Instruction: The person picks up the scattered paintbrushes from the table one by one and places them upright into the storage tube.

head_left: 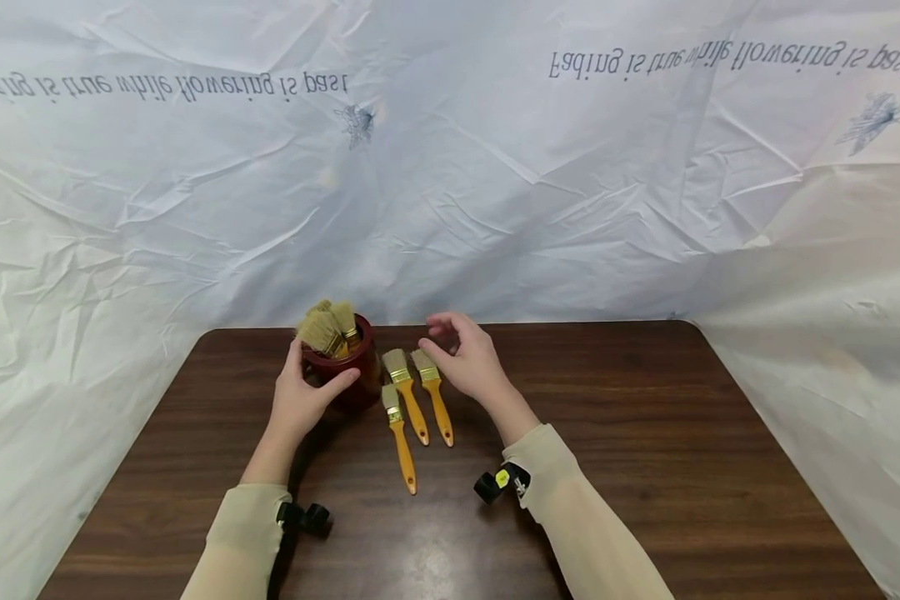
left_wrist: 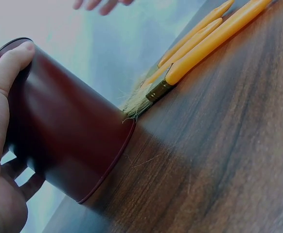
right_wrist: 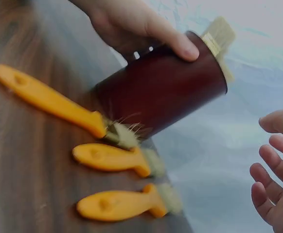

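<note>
Our left hand (head_left: 300,398) wraps its fingers and thumb round the dark red cylindrical pot (head_left: 347,367), where several bristle brushes (head_left: 328,327) already stand. Three orange-handled paintbrushes (head_left: 412,408) still lie on the brown wooden table (head_left: 645,433) beside it. Our right hand (head_left: 465,358) hovers above them, fingers loosely spread, empty.

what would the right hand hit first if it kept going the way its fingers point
Probably the bristle heads of the brushes standing in the dark red cylindrical pot. The right hand hovers empty, its curled fingers pointing left toward them, above three orange-handled paintbrushes lying on the table. Depth is unclear.
</note>
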`<control>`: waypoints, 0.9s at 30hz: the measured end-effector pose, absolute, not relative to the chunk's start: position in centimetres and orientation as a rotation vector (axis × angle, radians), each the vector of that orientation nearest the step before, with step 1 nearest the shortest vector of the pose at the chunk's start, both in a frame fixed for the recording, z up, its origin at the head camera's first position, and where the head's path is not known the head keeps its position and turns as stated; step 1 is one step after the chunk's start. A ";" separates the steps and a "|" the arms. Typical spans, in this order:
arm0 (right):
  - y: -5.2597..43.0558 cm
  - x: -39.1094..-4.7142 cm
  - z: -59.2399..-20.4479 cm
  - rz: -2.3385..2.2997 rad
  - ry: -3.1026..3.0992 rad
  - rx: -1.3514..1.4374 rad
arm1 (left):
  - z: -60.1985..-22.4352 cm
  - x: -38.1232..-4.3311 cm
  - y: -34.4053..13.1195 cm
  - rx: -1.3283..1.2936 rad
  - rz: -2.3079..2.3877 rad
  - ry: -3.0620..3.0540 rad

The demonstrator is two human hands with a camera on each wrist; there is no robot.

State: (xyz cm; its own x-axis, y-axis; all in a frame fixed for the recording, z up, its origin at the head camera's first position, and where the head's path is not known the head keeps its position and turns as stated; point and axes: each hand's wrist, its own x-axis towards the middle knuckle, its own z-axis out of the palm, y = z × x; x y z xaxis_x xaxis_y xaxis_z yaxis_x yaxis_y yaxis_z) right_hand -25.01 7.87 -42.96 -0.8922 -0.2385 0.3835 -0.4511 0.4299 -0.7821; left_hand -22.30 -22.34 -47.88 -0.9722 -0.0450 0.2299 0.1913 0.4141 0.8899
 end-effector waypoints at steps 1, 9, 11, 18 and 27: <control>8.1 -24.9 -43.4 1.462 -2.467 0.579 | -47.9 -22.3 -22.4 -0.127 -1.588 -2.452; 9.1 -24.1 -46.8 1.481 -2.517 0.436 | -47.9 -22.4 -22.4 -0.118 -1.580 -2.455; 9.2 -23.9 -47.5 1.472 -2.544 0.415 | -48.0 -22.4 -22.3 -0.119 -1.576 -2.455; 9.2 -23.3 -48.9 1.462 -2.665 0.344 | -48.1 -22.4 -22.3 -0.133 -1.574 -2.449; 8.9 -22.7 -49.4 1.444 -2.760 0.322 | -48.0 -22.3 -22.3 -0.143 -1.584 -2.448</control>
